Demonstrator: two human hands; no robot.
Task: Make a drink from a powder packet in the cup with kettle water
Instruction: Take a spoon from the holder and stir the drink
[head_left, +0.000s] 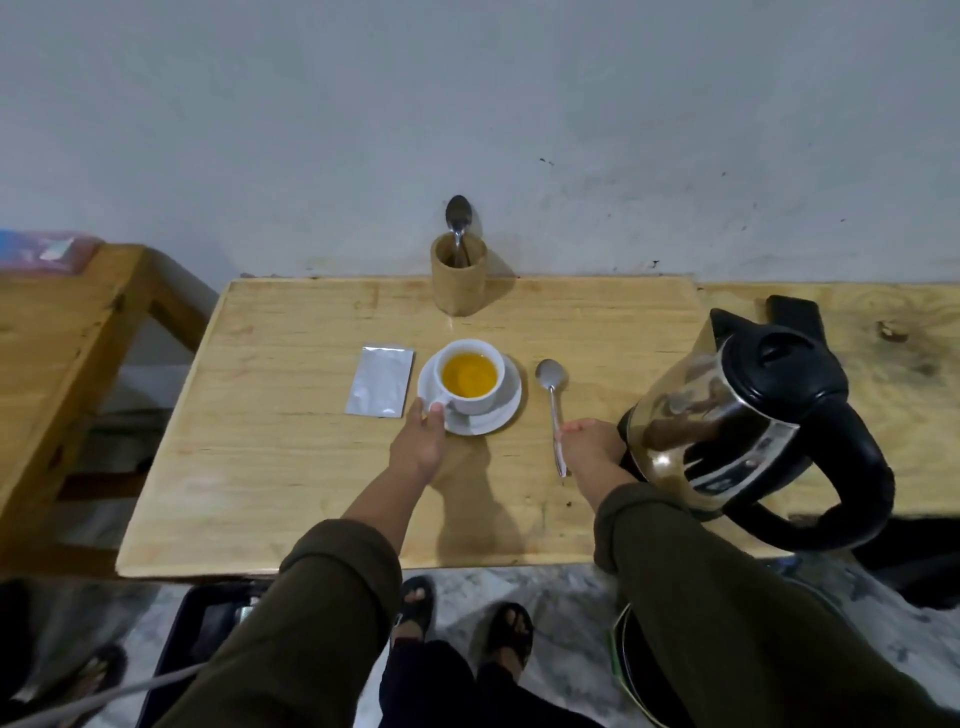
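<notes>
A white cup (470, 402) filled with orange-yellow liquid stands on a white saucer (506, 413) in the middle of the wooden table (291, 478). My left hand (418, 441) pinches the cup's handle at the saucer's near left edge. A silver powder packet (381, 380) lies flat just left of the saucer. To the right lies a metal spoon (552, 400), bowl away from me; my right hand (589, 449) touches its handle near the end. The glass kettle (727, 410) with black lid and handle stands at the right, close to my right wrist.
A wooden holder (458, 280) with another spoon (457, 215) stands at the table's far edge against the wall. A dark flat object (795, 312) lies behind the kettle. A second wooden surface (57, 332) is at the left. My feet and floor items show below the near edge.
</notes>
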